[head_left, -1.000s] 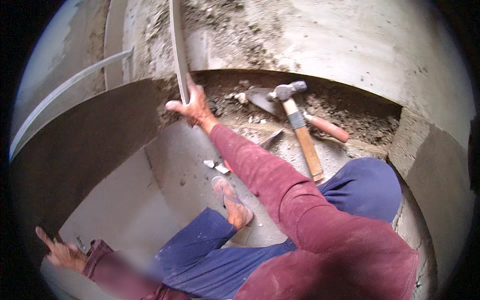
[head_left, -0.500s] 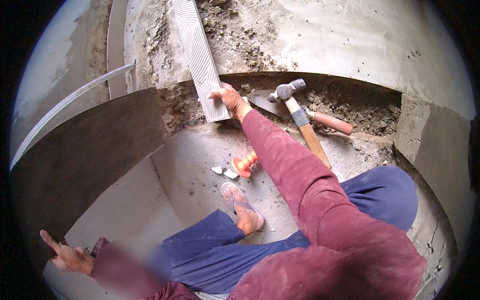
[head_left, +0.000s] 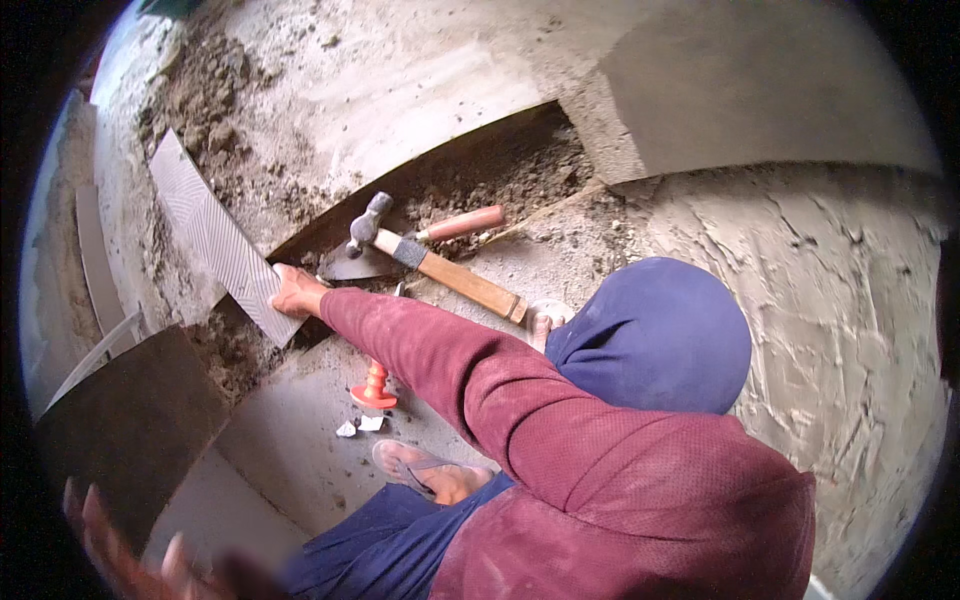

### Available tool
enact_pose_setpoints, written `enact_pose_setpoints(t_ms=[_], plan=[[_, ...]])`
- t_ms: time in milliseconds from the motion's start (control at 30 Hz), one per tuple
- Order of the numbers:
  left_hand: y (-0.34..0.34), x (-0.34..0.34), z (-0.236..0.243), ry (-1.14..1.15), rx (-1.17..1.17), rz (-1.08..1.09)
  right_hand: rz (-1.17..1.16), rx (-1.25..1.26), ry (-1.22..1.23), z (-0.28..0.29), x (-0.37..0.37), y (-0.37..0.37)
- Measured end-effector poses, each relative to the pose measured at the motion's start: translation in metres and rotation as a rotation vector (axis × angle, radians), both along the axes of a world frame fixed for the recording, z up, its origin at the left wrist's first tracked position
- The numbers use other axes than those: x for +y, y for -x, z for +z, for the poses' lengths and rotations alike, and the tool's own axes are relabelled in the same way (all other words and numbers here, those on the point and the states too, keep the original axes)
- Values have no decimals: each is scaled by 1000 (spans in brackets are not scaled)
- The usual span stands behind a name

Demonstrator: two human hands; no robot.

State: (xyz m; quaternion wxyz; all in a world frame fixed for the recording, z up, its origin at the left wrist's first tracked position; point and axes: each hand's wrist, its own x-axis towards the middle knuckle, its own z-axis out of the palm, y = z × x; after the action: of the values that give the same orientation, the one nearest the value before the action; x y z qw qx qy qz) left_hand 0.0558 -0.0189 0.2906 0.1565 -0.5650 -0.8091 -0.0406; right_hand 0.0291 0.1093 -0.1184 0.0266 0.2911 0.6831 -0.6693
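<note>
My right hand (head_left: pixel 297 293), at the end of an outstretched maroon sleeve, grips the near end of a long grey tile strip (head_left: pixel 215 228) with combed ridges on its face. The strip slants away to the far left over the rubble-edged gap. At the lower left rim my left hand (head_left: pixel 125 550) holds nothing, its fingers spread and somewhat smeared. Just right of my right hand lies a hammer (head_left: pixel 440 272) with a wooden handle. Its head rests over the blade of a trowel (head_left: pixel 462 222) with a red handle. Below my forearm is an orange chisel grip (head_left: pixel 374 388), partly hidden by the sleeve.
Two white chips (head_left: pixel 358 426) lie by my sandalled foot (head_left: pixel 440 470). Loose rubble (head_left: pixel 520 180) fills a recess in the step. Dark tiles stand at left (head_left: pixel 130 420) and upper right (head_left: pixel 760 90). Ridged mortar (head_left: pixel 800 320) covers the surface at right.
The view has swung toward the right, so the tools and strip appear farther left. My right hand still grips the strip; my left hand's fingers have spread.
</note>
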Motion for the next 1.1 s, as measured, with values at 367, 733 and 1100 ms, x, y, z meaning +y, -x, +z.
enact_pose_setpoints(t_ms=[367, 733, 1100], plan=[[-12, 11, -154, 795, -782, -243, 195, 71, -320, -2, 21, -49], [-12, -24, -260, 784, -597, -92, 1442, 180, -1419, 262, 188, -106], [-84, 20, -326, 559, -950, 314, 566, 85, -1294, 92, 136, -219]])
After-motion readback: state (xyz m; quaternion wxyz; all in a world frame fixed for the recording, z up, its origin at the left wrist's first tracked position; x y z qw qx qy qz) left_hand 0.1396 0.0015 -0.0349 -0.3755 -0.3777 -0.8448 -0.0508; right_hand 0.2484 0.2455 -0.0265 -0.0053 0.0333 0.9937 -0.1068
